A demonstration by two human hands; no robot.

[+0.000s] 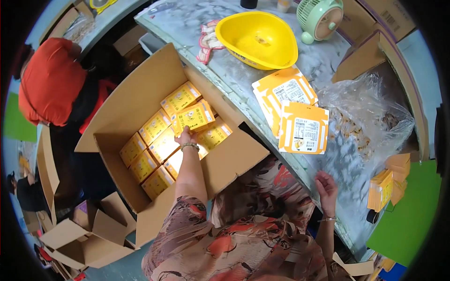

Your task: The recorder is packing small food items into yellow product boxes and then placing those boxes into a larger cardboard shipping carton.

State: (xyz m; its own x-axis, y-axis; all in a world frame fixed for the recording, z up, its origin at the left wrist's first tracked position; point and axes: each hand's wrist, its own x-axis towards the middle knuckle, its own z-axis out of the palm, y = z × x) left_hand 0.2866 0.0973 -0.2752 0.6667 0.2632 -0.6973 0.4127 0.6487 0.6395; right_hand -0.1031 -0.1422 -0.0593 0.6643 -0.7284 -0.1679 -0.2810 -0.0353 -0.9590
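My left hand (186,137) reaches into a large open cardboard carton (124,100) and grips a small yellow box (194,115) by its near edge. That box lies tilted over the others, above the packed layer. Several similar yellow boxes (154,127) stand in rows inside the carton, some bright with glare. My right hand (326,189) hovers at the table's edge, fingers loosely bent, with nothing visible in it. Flat yellow-and-white box blanks (303,129) lie on the table (344,196), beyond my right hand.
A yellow basin (258,40), a cloth glove (208,41) and a green fan (319,19) occupy the table's far part. A clear plastic bag (368,112) of small pieces lies at right, near folded yellow packets (380,189). Another person in red (51,82) is at left, behind open cartons (93,234).
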